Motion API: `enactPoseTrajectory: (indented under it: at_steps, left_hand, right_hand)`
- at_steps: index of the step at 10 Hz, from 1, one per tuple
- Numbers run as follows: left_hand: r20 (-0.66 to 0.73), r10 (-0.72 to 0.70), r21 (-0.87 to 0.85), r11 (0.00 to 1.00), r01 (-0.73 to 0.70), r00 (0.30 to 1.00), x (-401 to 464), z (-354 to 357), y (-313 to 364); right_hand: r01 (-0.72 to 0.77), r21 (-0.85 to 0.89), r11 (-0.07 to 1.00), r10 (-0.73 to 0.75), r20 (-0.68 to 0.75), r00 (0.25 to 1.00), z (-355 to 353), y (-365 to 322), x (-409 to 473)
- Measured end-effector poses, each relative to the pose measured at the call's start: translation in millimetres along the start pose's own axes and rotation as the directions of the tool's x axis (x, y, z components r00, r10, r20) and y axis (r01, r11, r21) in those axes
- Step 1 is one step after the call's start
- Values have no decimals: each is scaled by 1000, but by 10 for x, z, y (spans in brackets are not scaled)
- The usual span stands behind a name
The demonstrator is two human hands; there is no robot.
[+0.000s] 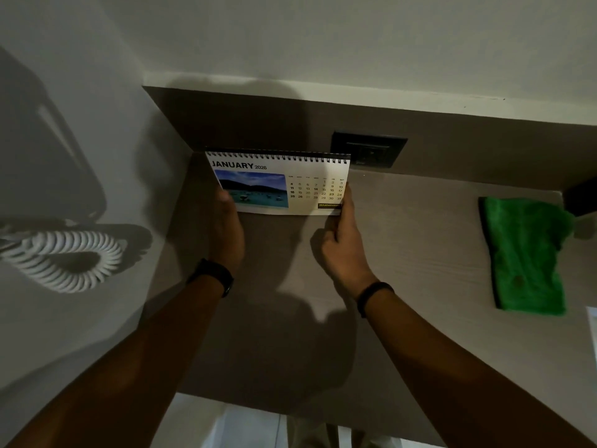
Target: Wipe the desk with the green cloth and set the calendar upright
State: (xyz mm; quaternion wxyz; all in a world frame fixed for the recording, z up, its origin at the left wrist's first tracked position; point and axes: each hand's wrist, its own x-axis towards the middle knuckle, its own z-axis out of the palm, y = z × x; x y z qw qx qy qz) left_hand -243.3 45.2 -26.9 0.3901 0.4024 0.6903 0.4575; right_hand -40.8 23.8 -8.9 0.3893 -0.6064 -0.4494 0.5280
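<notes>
A spiral-bound desk calendar point(300, 176) showing January 2026 stands upright near the back left corner of the grey-brown desk point(403, 253), facing me. My left hand point(227, 227) grips its lower left corner. My right hand point(342, 240) pinches its lower right edge. The green cloth point(526, 253) lies crumpled on the desk at the right, apart from both hands.
A dark wall socket point(368, 151) sits in the back panel just right of the calendar. A white coiled cord point(61, 260) hangs on the left wall. A dark object point(581, 195) stands at the far right behind the cloth. A white sheet point(592, 328) shows at the right edge.
</notes>
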Motion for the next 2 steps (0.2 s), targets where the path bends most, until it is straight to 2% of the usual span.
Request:
enactPoseTrajectory:
  at_steps: [1,2]
  left_hand:
    - [-25,55,84,995,-53,998,-30,-16,165]
    - [-106,270,305,925,-227,957,-96,-26,481]
  right_hand:
    - [-25,-38,999,28,63,998,-91,-42,-57]
    - [-59,-108,992,67,75,995,-271,-130,-319]
